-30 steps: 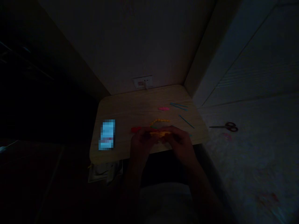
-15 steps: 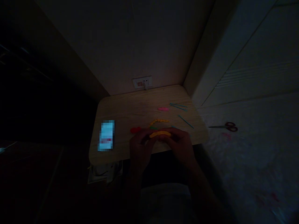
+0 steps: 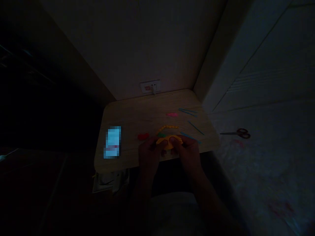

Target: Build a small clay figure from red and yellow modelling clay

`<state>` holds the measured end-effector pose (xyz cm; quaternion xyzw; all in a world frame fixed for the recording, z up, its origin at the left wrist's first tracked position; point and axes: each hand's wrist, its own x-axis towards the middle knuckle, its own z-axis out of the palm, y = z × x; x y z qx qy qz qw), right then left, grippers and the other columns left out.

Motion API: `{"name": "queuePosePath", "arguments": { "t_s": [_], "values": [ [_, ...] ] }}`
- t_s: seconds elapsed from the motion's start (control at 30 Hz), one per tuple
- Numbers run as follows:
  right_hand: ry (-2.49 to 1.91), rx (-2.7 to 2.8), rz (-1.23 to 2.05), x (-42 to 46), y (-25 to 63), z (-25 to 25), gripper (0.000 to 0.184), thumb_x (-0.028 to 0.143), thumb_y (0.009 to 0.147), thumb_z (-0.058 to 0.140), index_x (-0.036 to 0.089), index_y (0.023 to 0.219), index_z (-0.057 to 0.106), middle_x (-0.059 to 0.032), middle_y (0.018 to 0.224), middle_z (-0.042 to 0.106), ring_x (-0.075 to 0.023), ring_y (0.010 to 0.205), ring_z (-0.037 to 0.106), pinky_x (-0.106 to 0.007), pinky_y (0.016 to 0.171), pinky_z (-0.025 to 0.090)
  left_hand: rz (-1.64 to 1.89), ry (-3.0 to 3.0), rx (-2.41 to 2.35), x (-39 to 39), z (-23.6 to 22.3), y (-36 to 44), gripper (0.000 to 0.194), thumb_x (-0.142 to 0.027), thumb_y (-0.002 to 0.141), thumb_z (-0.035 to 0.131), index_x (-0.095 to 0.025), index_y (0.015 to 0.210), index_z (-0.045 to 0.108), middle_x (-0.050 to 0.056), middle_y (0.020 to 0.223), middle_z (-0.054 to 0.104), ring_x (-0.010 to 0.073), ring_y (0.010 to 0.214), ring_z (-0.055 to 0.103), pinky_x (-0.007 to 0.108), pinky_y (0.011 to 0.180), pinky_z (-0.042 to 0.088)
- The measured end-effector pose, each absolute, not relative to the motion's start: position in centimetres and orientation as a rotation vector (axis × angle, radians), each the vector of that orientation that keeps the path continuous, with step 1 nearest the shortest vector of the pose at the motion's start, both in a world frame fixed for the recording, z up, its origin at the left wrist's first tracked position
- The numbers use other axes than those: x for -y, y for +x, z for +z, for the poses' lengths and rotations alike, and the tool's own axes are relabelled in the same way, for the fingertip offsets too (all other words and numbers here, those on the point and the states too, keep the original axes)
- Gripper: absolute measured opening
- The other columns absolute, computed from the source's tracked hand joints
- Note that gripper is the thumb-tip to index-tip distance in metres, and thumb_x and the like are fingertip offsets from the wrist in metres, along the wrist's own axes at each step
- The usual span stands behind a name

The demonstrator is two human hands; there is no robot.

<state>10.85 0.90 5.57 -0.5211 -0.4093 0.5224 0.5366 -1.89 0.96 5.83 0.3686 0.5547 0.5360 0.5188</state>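
Both my left hand (image 3: pixel 150 152) and my right hand (image 3: pixel 189 151) grip a flattened piece of orange-yellow modelling clay (image 3: pixel 169 142) over the table's front edge. My thumbs press on its near face, and the fingers behind it are partly hidden. Just beyond it lies a curved string of yellow clay beads (image 3: pixel 168 127), with a small green clay piece (image 3: pixel 161 134) below its left end. A red clay lump (image 3: pixel 143 136) rests left of my left hand. Farther back is a pink clay piece (image 3: pixel 172 114). The room is dark, so fine detail is lost.
On the small wooden table (image 3: pixel 133 114) a lit phone (image 3: pixel 112 142) lies at the left. Several thin blue sticks (image 3: pixel 196 127) are at the right. Scissors (image 3: pixel 237 133) lie beyond the right edge on a pale surface. A wall socket (image 3: pixel 150 87) holds a plug behind the table.
The orange-yellow clay has tilted so that its broad face shows, where before mostly its edge was visible. My thumbs have moved onto it. A blue stick near my right hand shows more.
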Motion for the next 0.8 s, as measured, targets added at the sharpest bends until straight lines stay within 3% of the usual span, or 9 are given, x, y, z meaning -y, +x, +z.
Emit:
{"name": "queuePosePath", "arguments": {
  "t_s": [0.1, 0.27, 0.4, 0.6, 0.73, 0.8],
  "values": [
    [-1.174, 0.917, 1.355, -1.3, 11.3, 5.3, 0.036, 0.052, 0.080, 0.078, 0.019, 0.066, 0.072, 0.0015, 0.050, 0.060, -0.0109, 0.045, 0.051, -0.023, 0.044, 0.042, 1.294, 0.829, -1.234, -1.1, 5.5, -2.2, 0.031, -0.041, 0.070, 0.089, -0.014, 0.080, 0.078, -0.002, 0.051, 0.062, 0.0095, 0.044, 0.055, 0.020, 0.043, 0.046],
    [-1.044, 0.792, 1.496, -1.6, 12.5, 4.9, 0.041, 0.060, 0.078, 0.080, 0.019, 0.081, 0.076, -0.0022, 0.066, 0.070, -0.0118, 0.050, 0.058, -0.023, 0.046, 0.048, 1.365, 0.686, -1.024, -1.3, 5.1, -3.0, 0.049, -0.062, 0.071, 0.086, -0.015, 0.084, 0.077, 0.004, 0.072, 0.074, 0.0149, 0.054, 0.066, 0.027, 0.049, 0.055],
    [-1.034, 0.801, 1.474, -1.5, 12.8, 4.9, 0.039, 0.059, 0.082, 0.076, 0.020, 0.083, 0.075, -0.0027, 0.069, 0.072, -0.0129, 0.053, 0.060, -0.023, 0.047, 0.051, 1.375, 0.669, -1.044, -1.4, 5.0, -3.1, 0.042, -0.055, 0.071, 0.089, -0.017, 0.084, 0.077, 0.004, 0.076, 0.076, 0.0164, 0.061, 0.069, 0.027, 0.055, 0.058],
    [-1.096, 0.925, 1.344, -1.6, 12.8, 5.4, 0.025, 0.046, 0.080, 0.082, 0.024, 0.091, 0.081, -0.0051, 0.091, 0.079, -0.0170, 0.071, 0.069, -0.026, 0.055, 0.057, 1.360, 0.795, -1.141, -1.5, 4.4, -3.3, 0.034, -0.039, 0.065, 0.096, -0.018, 0.084, 0.077, 0.003, 0.082, 0.078, 0.0155, 0.072, 0.073, 0.029, 0.072, 0.060],
    [-1.062, 1.156, 1.166, -1.4, 12.7, 5.5, 0.012, 0.030, 0.082, 0.082, 0.028, 0.094, 0.082, -0.0045, 0.103, 0.079, -0.0216, 0.096, 0.073, -0.032, 0.076, 0.061, 1.389, 0.807, -1.063, -1.1, 5.4, -2.8, 0.035, -0.040, 0.071, 0.093, -0.021, 0.097, 0.079, 0.008, 0.106, 0.081, 0.0221, 0.099, 0.076, 0.033, 0.090, 0.059],
    [-1.048, 1.267, 1.061, -1.3, 12.4, 5.4, 0.012, 0.024, 0.083, 0.080, 0.029, 0.094, 0.082, -0.0032, 0.101, 0.079, -0.0210, 0.096, 0.073, -0.033, 0.078, 0.059, 1.369, 0.822, -1.007, -0.8, 6.0, -2.2, 0.038, -0.045, 0.077, 0.087, -0.021, 0.106, 0.079, 0.011, 0.120, 0.078, 0.0263, 0.113, 0.073, 0.036, 0.098, 0.058]
  ]
}}
